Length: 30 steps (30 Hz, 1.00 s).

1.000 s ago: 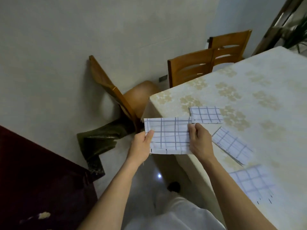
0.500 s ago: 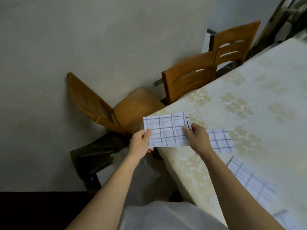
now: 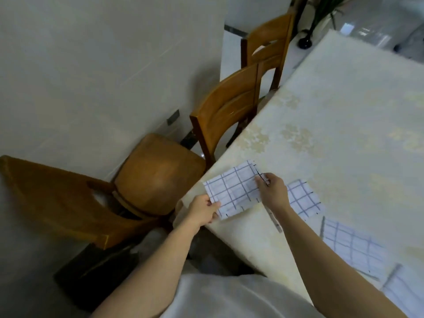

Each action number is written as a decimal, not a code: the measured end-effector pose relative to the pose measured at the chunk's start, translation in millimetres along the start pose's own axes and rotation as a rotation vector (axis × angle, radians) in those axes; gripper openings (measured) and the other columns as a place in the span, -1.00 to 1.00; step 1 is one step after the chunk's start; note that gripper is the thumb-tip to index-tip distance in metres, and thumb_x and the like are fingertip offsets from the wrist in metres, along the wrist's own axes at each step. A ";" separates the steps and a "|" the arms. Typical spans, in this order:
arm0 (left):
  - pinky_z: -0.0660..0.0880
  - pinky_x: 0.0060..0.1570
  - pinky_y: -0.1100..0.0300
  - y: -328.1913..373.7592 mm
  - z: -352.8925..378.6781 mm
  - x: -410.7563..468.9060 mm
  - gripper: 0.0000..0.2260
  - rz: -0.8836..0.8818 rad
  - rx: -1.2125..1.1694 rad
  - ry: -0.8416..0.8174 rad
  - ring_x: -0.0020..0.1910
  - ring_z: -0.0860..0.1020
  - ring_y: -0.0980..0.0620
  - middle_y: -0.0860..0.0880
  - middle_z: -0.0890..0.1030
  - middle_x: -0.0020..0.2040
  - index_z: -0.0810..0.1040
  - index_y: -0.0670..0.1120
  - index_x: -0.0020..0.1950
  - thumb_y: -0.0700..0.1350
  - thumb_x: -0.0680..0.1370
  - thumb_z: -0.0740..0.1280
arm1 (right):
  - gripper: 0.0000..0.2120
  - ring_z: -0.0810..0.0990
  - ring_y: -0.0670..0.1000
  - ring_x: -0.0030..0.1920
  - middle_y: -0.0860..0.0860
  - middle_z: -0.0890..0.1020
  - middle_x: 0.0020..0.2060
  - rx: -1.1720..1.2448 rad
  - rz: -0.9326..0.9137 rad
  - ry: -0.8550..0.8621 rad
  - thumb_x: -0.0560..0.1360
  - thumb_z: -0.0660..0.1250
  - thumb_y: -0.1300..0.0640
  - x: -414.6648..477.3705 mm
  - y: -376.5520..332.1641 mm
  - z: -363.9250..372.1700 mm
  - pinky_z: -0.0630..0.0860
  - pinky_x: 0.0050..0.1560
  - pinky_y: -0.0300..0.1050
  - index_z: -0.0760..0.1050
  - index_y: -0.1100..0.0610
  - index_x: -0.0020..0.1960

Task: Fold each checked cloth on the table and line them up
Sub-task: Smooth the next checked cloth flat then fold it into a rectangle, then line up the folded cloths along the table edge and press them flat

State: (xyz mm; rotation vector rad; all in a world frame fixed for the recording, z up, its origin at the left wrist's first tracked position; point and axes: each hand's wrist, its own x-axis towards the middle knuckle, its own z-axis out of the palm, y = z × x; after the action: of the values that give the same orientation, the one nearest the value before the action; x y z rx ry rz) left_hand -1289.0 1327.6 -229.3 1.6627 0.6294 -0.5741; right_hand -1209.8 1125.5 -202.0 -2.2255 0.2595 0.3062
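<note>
A folded white cloth with blue checks (image 3: pixel 234 189) hangs over the near left corner of the table (image 3: pixel 344 125). My left hand (image 3: pixel 203 211) pinches its lower left corner and my right hand (image 3: pixel 273 191) pinches its upper right edge. Three more checked cloths lie flat on the table in a row along the near edge: one (image 3: pixel 304 198) just right of my right hand, one (image 3: pixel 351 245) further right, and one (image 3: pixel 403 292) cut off at the frame's lower right.
The table wears a cream cloth with a pale flower pattern. Two wooden chairs (image 3: pixel 231 109) stand along its left side, a third chair (image 3: pixel 158 171) is turned away near the corner. A dark bag (image 3: pixel 96 269) lies on the floor. A plant pot (image 3: pixel 305 41) stands at the back.
Both hands have carried the held cloth right, from beyond the table's edge to over its corner, and tilted it. The view has swung left and up, showing more chairs.
</note>
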 end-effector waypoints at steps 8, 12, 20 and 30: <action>0.68 -0.17 0.09 -10.9 0.9 38.4 -0.85 -0.069 -0.189 -0.089 0.00 0.68 -0.07 -0.08 0.67 0.08 0.59 -0.02 0.17 -0.17 0.62 0.35 | -0.50 0.65 0.12 0.00 0.09 0.61 0.07 0.332 0.405 0.200 0.45 0.47 0.01 -0.1 11.8 44.4 0.65 0.01 0.17 0.39 0.16 0.28; 0.68 -0.04 -0.09 -14.1 6.6 39.5 -0.86 -0.103 -0.223 -0.070 0.08 0.66 -0.12 -0.08 0.66 0.11 0.58 0.05 0.15 -0.15 0.62 0.35 | -0.73 0.68 0.13 -0.06 0.16 0.66 -0.01 0.486 0.479 0.211 0.50 0.43 0.16 -12.0 17.2 63.3 0.66 -0.01 0.16 0.44 0.18 0.13; 0.68 -0.06 -0.05 -4.5 7.3 30.2 -0.78 -0.106 0.066 -0.249 -0.13 0.72 -0.01 -0.04 0.72 -0.06 0.63 -0.06 0.10 0.06 0.64 0.31 | -0.77 0.66 0.07 -0.11 0.06 0.68 -0.12 0.135 0.416 0.249 0.48 0.43 0.02 -4.0 19.0 67.9 0.63 -0.02 0.11 0.56 0.14 0.03; 0.34 0.44 0.16 3.1 25.6 34.7 -0.49 0.574 0.688 0.113 0.51 0.29 0.05 -0.02 0.32 0.53 0.29 -0.03 0.55 0.05 0.63 0.29 | -0.55 0.36 0.05 0.42 0.04 0.38 0.45 -0.389 -0.224 0.197 0.63 0.24 0.07 1.2 15.7 50.8 0.37 0.40 -0.01 0.31 0.05 0.50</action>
State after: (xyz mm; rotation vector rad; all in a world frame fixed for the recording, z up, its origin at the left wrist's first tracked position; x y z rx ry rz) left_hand -1262.3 1305.2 -254.8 2.4087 -0.0115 -0.2801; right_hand -1219.7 1155.6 -244.7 -2.6453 0.0550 0.0126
